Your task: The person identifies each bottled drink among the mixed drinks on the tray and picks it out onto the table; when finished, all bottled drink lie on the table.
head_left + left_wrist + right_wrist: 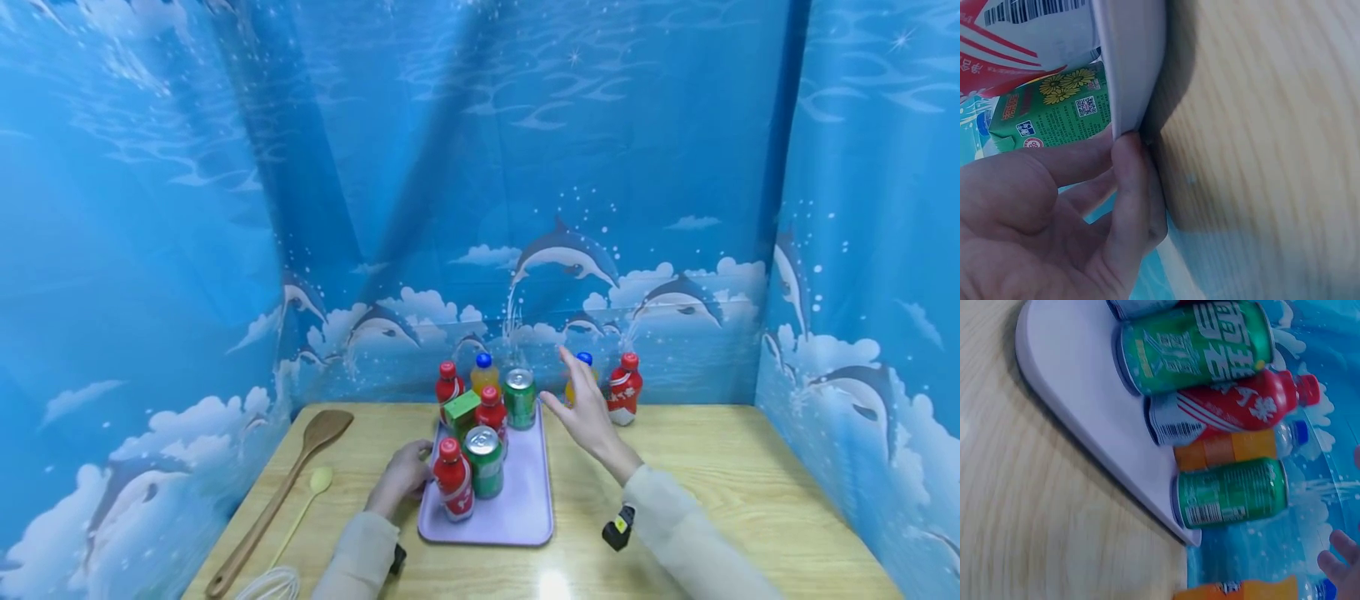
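Observation:
My left hand [405,471] pinches the left rim of a lilac tray [525,500]; in the left wrist view, fingers meet on the tray wall [1138,62]. On the tray stand three red bottles [454,483], two green soda cans [484,467], a green drink carton [1060,109] and an orange drink bottle [1210,451] with a blue cap. My right hand [588,417] is raised with fingers spread, right of the tray's back corner. Behind it, partly hidden, is another orange bottle [1241,591]. Nothing shows in the right hand's grasp.
One more red bottle [625,390] stands at the back of the wooden table [697,492]. A wooden spatula [277,492], a pale yellow spoon [321,480] and a whisk [272,585] lie on the left. A blue dolphin-print curtain [450,208] encloses the back and sides.

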Demonstrator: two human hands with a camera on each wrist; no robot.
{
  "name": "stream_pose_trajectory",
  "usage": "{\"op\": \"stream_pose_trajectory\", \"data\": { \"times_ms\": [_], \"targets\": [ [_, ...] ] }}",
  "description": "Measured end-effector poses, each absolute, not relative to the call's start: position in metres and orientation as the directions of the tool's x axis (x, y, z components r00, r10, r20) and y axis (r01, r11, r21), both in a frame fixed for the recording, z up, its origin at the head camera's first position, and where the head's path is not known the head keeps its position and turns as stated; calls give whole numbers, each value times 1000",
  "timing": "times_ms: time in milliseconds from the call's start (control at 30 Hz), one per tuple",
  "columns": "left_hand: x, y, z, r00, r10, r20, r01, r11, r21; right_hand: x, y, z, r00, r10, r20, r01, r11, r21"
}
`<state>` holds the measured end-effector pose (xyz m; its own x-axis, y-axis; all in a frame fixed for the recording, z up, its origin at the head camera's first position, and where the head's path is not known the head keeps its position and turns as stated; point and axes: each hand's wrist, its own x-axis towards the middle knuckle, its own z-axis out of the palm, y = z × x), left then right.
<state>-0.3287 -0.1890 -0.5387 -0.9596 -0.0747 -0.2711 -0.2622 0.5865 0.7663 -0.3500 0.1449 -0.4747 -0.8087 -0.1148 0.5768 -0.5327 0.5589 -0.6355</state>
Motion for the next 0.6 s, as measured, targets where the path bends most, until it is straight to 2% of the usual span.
{"op": "stream_pose_trajectory", "data": {
  "times_ms": [400, 600],
  "targets": [
    [-326, -190, -535, -965, -69, -254, -247, 575, 780, -355, 99, -493, -846, -320, 426, -532, 521, -667],
    [-321, -188, -532, -967, -59, -248, -235, 583, 778, -354, 86, -503, -855, -364, 370, -512, 483, -710]
  ]
}}
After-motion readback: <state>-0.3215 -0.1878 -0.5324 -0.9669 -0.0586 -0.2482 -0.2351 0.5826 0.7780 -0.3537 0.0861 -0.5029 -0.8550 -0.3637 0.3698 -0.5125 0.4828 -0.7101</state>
